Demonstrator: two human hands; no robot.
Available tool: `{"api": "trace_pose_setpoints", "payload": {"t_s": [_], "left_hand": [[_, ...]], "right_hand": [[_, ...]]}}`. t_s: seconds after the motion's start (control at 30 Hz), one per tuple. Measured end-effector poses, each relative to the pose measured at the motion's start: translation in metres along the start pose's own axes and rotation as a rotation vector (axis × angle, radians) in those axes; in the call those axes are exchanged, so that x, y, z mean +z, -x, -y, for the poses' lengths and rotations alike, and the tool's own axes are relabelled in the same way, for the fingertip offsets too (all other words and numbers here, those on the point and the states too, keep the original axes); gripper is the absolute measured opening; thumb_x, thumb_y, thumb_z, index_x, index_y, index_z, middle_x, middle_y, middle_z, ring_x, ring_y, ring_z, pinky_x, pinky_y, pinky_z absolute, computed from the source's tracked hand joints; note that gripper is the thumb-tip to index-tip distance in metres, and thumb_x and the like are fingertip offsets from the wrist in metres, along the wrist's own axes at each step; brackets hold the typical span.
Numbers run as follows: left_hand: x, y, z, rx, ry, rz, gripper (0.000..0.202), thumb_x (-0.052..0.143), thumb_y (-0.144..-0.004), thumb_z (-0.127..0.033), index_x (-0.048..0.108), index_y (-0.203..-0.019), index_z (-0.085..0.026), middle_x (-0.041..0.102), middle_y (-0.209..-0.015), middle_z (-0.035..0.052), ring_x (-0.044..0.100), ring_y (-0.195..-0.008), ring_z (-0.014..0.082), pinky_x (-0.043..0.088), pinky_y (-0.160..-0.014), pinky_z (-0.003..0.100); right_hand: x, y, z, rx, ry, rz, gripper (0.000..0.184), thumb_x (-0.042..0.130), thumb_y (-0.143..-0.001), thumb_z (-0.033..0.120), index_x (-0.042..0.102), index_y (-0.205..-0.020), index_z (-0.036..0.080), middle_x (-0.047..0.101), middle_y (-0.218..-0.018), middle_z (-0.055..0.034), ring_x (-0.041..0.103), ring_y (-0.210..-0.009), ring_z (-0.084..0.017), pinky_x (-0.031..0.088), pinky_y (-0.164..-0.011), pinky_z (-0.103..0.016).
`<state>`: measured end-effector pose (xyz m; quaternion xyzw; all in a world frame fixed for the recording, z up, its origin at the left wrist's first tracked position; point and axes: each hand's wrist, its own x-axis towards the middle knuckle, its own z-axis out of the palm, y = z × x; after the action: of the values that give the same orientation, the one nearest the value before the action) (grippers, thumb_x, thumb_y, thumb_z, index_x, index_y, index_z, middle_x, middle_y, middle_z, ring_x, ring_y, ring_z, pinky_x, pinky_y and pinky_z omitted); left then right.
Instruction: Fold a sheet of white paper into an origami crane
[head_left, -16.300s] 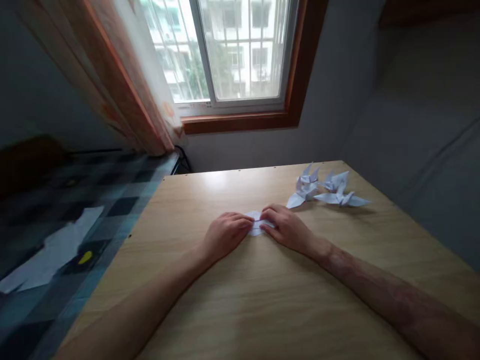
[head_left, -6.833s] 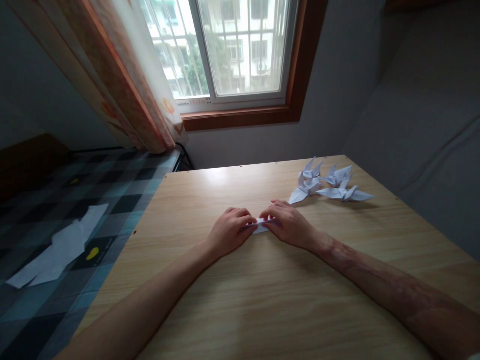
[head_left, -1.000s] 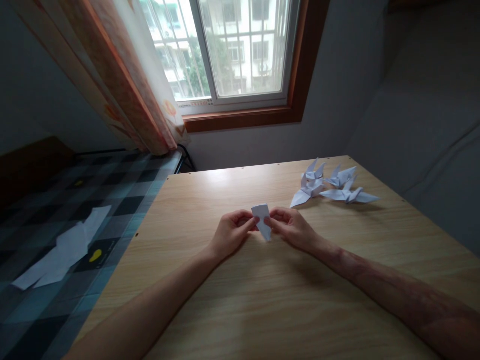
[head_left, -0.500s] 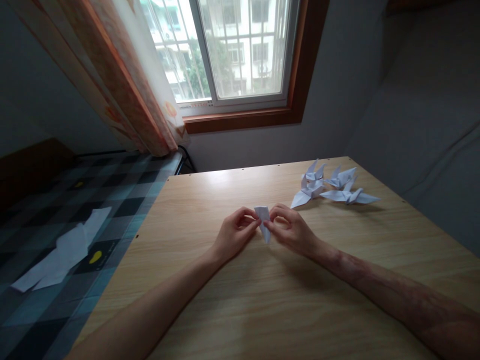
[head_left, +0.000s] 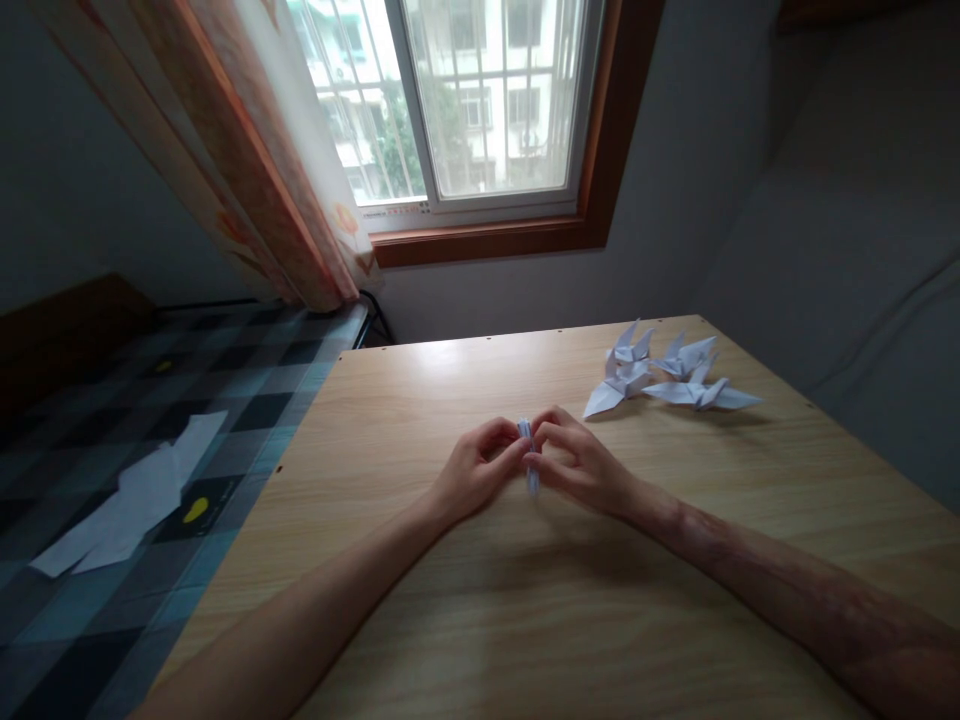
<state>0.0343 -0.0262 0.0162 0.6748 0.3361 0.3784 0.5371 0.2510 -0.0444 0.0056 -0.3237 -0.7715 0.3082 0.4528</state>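
Note:
Between my two hands a small piece of folded white paper [head_left: 532, 480] stands almost edge-on, its layers showing as thin stripes. My left hand [head_left: 480, 462] pinches it from the left with thumb and fingers. From the right, my right hand [head_left: 581, 458] grips it too, thumb and fingertips pressed to its side. The fingers hide the paper's middle. Both hands are over the wooden table [head_left: 450, 620]. Beyond my right hand sit several folded white paper cranes [head_left: 619, 382], grouped at the table's far right.
Left of the table is a bed with a checked cover [head_left: 97, 500]; loose white paper sheets [head_left: 150, 485] lie on it. A window [head_left: 495, 100] with a brown frame is ahead, beside an orange patterned curtain [head_left: 277, 170]. Walls border the table's back and right.
The folded paper has turned from showing its flat, pointed face to nearly edge-on. My fingers have closed in around it. The cranes have stayed put.

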Motion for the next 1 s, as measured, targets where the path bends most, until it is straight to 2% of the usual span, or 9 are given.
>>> {"api": "trace_pose_setpoints", "payload": {"t_s": [0.13,0.27,0.4,0.5,0.7,0.83,1.0], "left_hand": [[-0.001,0.0,-0.001,0.002,0.013,0.027,0.041,0.075,-0.1,-0.054,0.071,-0.099,-0.014,0.071,-0.093,0.0053,0.064,-0.086,0.0166,0.049,-0.076,0.022],[-0.001,-0.001,0.002,0.006,-0.016,-0.029,0.041,0.072,-0.1,-0.055,0.071,-0.097,-0.014,0.07,-0.089,0.0041,0.063,-0.082,0.0158,0.048,-0.073,0.022],[-0.001,-0.001,0.005,0.011,-0.023,-0.042,0.039,0.071,-0.101,-0.054,0.073,-0.104,-0.014,0.075,-0.098,0.0068,0.068,-0.089,0.0191,0.052,-0.078,0.023],[-0.002,0.0,0.006,0.02,-0.05,-0.031,0.039,0.07,-0.102,-0.053,0.075,-0.107,-0.014,0.076,-0.1,0.0079,0.07,-0.09,0.0199,0.053,-0.079,0.024],[-0.003,0.002,0.008,0.033,-0.114,-0.073,0.036,0.073,-0.1,-0.051,0.078,-0.101,-0.015,0.076,-0.1,0.0082,0.07,-0.092,0.0205,0.054,-0.082,0.026],[-0.002,0.002,0.006,0.031,-0.085,-0.102,0.036,0.077,-0.097,-0.051,0.077,-0.096,-0.015,0.074,-0.096,0.0076,0.068,-0.093,0.0197,0.056,-0.083,0.026],[-0.003,0.001,0.004,-0.007,-0.005,-0.152,0.042,0.085,-0.09,-0.055,0.071,-0.092,-0.015,0.073,-0.093,0.0068,0.067,-0.089,0.018,0.055,-0.073,0.021]], "right_hand": [[0.0,0.0,-0.002,0.036,-0.077,-0.004,0.026,0.066,-0.109,0.037,0.068,-0.088,0.022,0.064,-0.104,-0.006,0.063,-0.1,-0.022,0.051,-0.093,-0.037],[-0.001,0.0,-0.004,0.063,-0.132,-0.015,0.029,0.061,-0.111,0.039,0.069,-0.089,0.022,0.064,-0.107,-0.007,0.064,-0.103,-0.022,0.051,-0.095,-0.037],[-0.001,0.003,-0.008,0.13,-0.223,-0.02,0.024,0.066,-0.108,0.042,0.07,-0.095,0.023,0.066,-0.126,-0.0092,0.064,-0.12,-0.025,0.053,-0.104,-0.038],[0.0,0.005,-0.011,0.214,-0.353,-0.04,0.023,0.072,-0.104,0.045,0.067,-0.099,0.023,0.066,-0.138,-0.0098,0.064,-0.129,-0.027,0.056,-0.104,-0.04],[0.0,0.004,-0.013,0.228,-0.427,-0.041,0.024,0.077,-0.101,0.044,0.068,-0.097,0.022,0.072,-0.123,-0.0077,0.069,-0.112,-0.024,0.058,-0.096,-0.037],[-0.001,0.003,-0.013,0.213,-0.375,-0.063,0.023,0.078,-0.099,0.044,0.07,-0.098,0.022,0.073,-0.117,-0.0071,0.068,-0.111,-0.024,0.056,-0.097,-0.036],[0.001,0.003,-0.017,0.28,-0.401,-0.113,0.027,0.081,-0.095,0.048,0.07,-0.098,0.023,0.072,-0.098,-0.0035,0.068,-0.094,-0.021,0.057,-0.083,-0.032]]}}
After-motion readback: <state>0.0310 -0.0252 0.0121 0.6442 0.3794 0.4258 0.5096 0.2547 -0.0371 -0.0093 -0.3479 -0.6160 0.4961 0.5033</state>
